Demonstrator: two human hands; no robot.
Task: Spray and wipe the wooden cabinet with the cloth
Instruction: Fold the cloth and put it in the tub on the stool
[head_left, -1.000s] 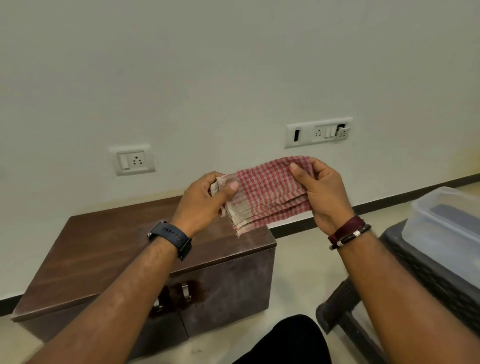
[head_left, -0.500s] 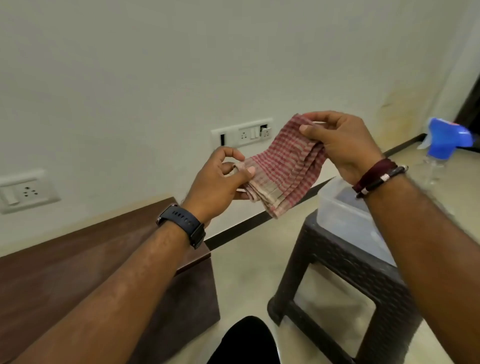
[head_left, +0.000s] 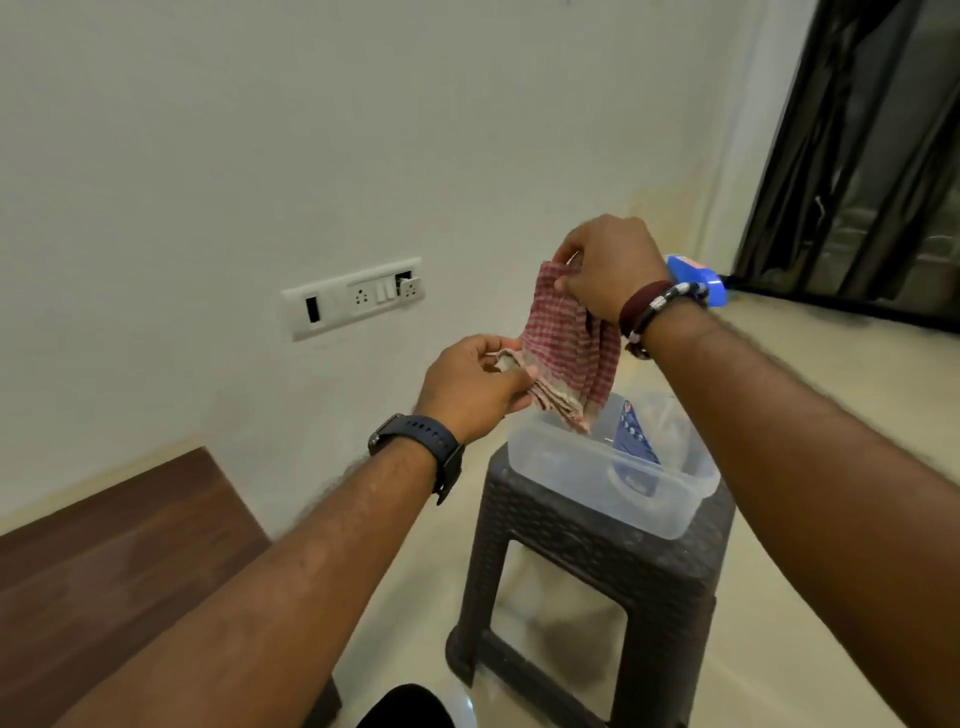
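The person holds a red-and-white checked cloth (head_left: 569, 358) up in front of them with both hands, over a clear plastic tub (head_left: 602, 467) that sits on a dark woven-pattern plastic stool (head_left: 587, 566). The right hand (head_left: 605, 270) is the higher one, fingers bent and pinching the cloth's top edge, so the folded layers hang down from it. The left hand (head_left: 470, 387) is lower and to the left, thumb and fingers closed together on the cloth's lower, bunched corner. The cloth's bottom edge dangles just above the tub's rim; I cannot tell whether it touches. Inside the tub lies something blue with a white pattern (head_left: 634, 436), leaning against the far wall. Behind the right wrist, partly hidden by it, the blue head of a spray bottle (head_left: 698, 280) shows; the bottle's body is out of sight. The wooden cabinet (head_left: 114, 566) stands against the wall at the lower left, apart from the stool, with only its dark brown top in view and the left forearm crossing over its near corner. A dark watch (head_left: 421, 441) sits on the left wrist, and a maroon band and a beaded bracelet (head_left: 652, 306) on the right. A white switch-and-socket plate (head_left: 353, 299) is set into the pale wall behind the hands, and a dark-framed window (head_left: 862, 156) fills the upper right.
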